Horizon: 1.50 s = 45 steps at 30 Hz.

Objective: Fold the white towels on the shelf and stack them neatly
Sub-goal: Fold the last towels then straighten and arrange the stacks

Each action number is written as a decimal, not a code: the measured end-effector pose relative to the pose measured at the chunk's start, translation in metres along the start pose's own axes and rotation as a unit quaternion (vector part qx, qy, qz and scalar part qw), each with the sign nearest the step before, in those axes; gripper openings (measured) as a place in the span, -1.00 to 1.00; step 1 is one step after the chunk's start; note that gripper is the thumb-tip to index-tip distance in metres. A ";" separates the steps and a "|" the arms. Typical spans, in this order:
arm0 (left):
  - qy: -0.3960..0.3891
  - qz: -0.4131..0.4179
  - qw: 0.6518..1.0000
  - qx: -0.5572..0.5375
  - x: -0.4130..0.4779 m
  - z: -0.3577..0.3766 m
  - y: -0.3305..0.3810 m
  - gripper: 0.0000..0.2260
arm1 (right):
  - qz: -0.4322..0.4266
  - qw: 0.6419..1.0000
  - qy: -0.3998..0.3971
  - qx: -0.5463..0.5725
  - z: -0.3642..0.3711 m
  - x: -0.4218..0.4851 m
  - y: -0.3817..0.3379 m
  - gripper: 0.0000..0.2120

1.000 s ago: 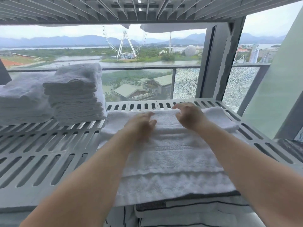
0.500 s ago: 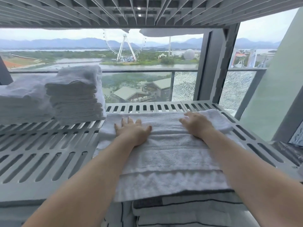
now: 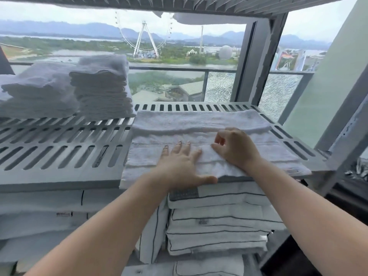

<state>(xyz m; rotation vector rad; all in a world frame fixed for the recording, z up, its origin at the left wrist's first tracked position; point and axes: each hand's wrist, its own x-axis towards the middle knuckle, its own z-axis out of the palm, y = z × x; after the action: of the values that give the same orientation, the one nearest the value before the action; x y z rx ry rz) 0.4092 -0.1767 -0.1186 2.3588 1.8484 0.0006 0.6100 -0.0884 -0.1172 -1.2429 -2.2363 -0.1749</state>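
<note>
Spread left hand presses the soft, limp white towel; right hand beside it pinches its fold, probably a good hold.

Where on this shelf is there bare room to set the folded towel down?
Bare slats on the shelf left of the towel, in front of the two towel stacks. Crowded: the back left corner, and the level below, packed with striped linens.
</note>
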 end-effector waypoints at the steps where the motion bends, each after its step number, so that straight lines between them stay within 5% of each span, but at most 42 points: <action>1: 0.003 0.007 1.000 0.015 -0.008 0.002 0.002 0.08 | -0.005 1.000 -0.003 -0.003 -0.003 -0.009 -0.003 -0.85; 4: 0.041 0.022 0.998 0.037 -0.028 0.004 0.002 -0.10 | 0.002 0.999 -0.023 0.022 -0.014 -0.035 -0.006 -0.79; 9: 0.130 0.024 0.990 -0.046 -0.050 -0.005 -0.010 -0.59 | -0.001 0.991 -0.132 0.013 -0.036 -0.082 -0.007 -0.27; 17: 0.232 -0.042 0.972 0.010 -0.050 -0.005 -0.010 -0.72 | 0.062 0.993 -0.055 0.086 -0.050 -0.095 -0.002 -0.73; 33: 0.309 -0.131 0.936 0.101 -0.032 -0.022 -0.010 -0.81 | 0.187 0.975 0.094 -0.066 -0.058 -0.060 0.030 -0.66; 40: 0.368 -0.069 0.925 0.066 0.021 -0.058 -0.046 -0.86 | 0.158 0.973 0.147 -0.082 -0.043 0.003 0.046 -0.69; 45: 0.329 -0.019 0.944 0.031 0.082 -0.098 -0.093 -0.89 | 0.112 0.968 0.187 -0.123 -0.029 0.067 0.073 -0.69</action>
<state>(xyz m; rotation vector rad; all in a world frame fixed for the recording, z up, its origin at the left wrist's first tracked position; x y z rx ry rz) 0.3309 -0.0650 -0.0397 2.5623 2.1688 0.8352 0.6544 -0.0091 -0.0689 -1.4437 -1.7761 -0.5651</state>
